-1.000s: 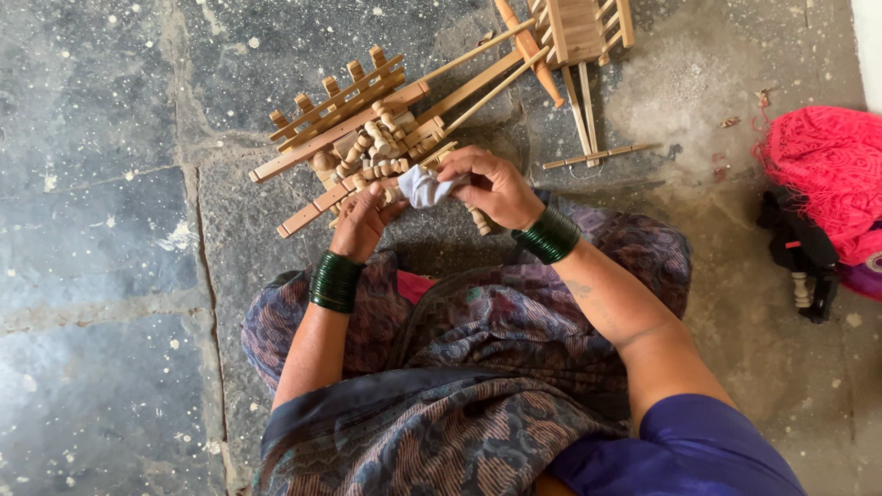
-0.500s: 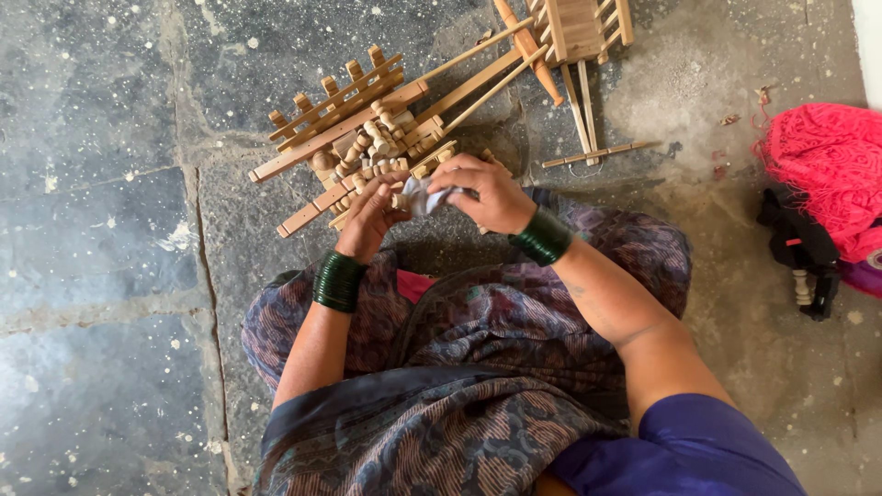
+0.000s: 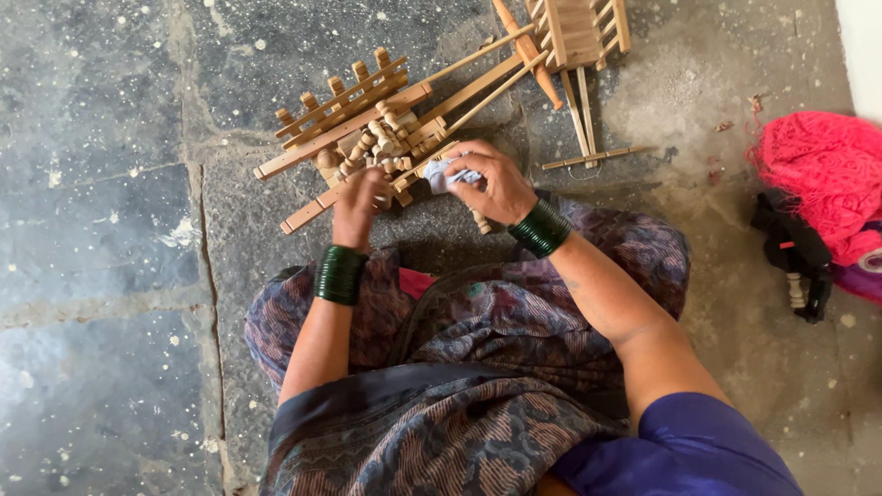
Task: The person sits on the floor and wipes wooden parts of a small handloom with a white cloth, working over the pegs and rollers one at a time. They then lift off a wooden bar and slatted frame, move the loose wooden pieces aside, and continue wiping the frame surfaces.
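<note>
While the left hand (image 3: 360, 197) is gripping the pale wooden slatted frame (image 3: 367, 129), the right hand (image 3: 496, 184) is pinching a crumpled white cloth (image 3: 450, 174) against it.

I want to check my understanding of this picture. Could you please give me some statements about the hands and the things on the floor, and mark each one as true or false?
1. The right hand holds a small white cloth. True.
2. The left hand is lifted away from the wooden frame. False: it rests on the pale wooden pieces of the frame.
3. Both wrists carry dark green bangles. True.
4. A pink net bundle lies between the two hands. False: it lies far to the right, by the picture's edge.
5. The frame stands on a wooden table. False: it lies on the grey stone floor.
</note>
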